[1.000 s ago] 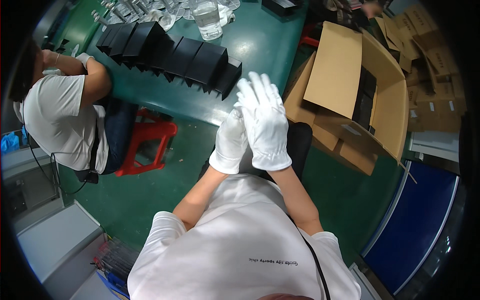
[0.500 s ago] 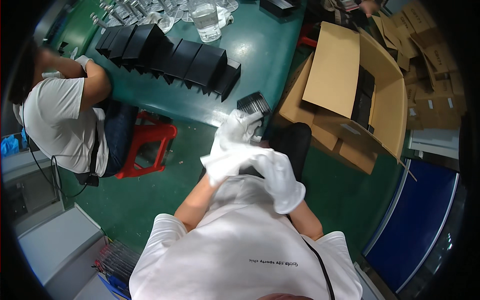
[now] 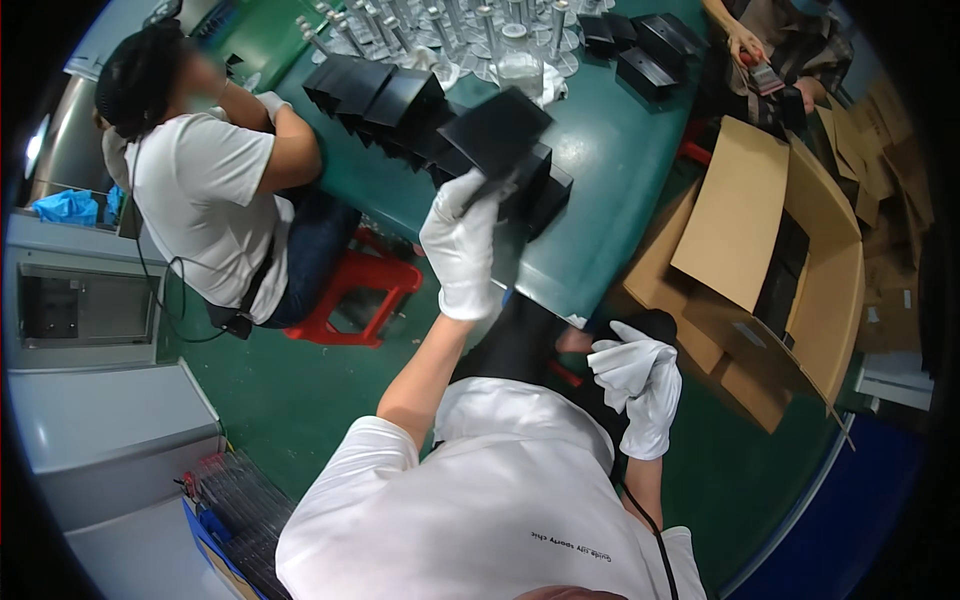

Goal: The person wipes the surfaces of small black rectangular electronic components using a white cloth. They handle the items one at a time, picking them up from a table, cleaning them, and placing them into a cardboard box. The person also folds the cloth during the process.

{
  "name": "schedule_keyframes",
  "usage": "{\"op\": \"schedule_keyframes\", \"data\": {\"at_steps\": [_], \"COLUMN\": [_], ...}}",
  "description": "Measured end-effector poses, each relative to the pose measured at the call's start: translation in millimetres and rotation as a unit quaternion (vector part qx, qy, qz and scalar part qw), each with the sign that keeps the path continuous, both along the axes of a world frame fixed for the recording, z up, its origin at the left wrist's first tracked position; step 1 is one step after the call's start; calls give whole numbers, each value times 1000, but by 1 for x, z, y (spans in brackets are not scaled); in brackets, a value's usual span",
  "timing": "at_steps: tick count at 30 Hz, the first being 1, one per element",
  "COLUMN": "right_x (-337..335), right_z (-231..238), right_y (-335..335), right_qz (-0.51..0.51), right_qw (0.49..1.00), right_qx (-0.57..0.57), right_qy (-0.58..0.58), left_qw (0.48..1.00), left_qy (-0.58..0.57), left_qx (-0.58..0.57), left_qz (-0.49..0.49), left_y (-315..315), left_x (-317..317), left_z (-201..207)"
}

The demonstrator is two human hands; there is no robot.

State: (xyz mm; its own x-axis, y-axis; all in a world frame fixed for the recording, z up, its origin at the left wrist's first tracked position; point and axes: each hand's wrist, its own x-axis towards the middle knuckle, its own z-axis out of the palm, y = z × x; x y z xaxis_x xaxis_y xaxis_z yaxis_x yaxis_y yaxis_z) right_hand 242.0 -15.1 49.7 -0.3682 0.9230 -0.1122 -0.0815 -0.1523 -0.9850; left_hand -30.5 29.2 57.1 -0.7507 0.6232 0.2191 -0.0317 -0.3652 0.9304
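My left hand [image 3: 462, 245], in a white glove, is closed on the near end of a black box-shaped part [image 3: 497, 128]. It holds the part above the near end of a row of similar black parts [image 3: 372, 95] on the green table [image 3: 600, 170]. Over my right thigh, my gloved right hand [image 3: 652, 412] grips a bunched white cloth [image 3: 625, 362]. The cloth hides some of the right fingers.
Several metal posts on round clear bases [image 3: 440, 30] and a clear jar [image 3: 519, 65] stand at the back. More black parts [image 3: 650, 70] lie far right. A large open carton [image 3: 735, 220] sits right of the table. A co-worker [image 3: 190, 190] sits left; another person [image 3: 780, 60] handles something far right.
My hands were together near the table edge, beside a black part. Now the left has lifted a black part forward over the row, and the right has drawn away rightward with the cloth. The view has shifted.
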Motion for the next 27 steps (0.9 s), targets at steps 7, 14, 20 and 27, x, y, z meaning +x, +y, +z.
{"op": "schedule_keyframes", "data": {"at_steps": [7,14,20,27], "right_x": [-11,-3,-3,10], "right_z": [-12,-23,-60,-87], "right_y": [-1,7,15,14], "right_qz": [73,89,-25,-26], "right_qw": [995,995,908,936], "right_qx": [61,22,-325,-271], "right_qy": [-6,29,265,226], "left_qw": [971,888,900,913], "left_qy": [177,371,337,357], "left_qx": [-84,-194,-144,-84], "left_qz": [139,192,235,-180], "left_y": [25,7,-30,66], "left_x": [-72,-78,-17,88], "left_z": [-41,-47,-28,-20]}}
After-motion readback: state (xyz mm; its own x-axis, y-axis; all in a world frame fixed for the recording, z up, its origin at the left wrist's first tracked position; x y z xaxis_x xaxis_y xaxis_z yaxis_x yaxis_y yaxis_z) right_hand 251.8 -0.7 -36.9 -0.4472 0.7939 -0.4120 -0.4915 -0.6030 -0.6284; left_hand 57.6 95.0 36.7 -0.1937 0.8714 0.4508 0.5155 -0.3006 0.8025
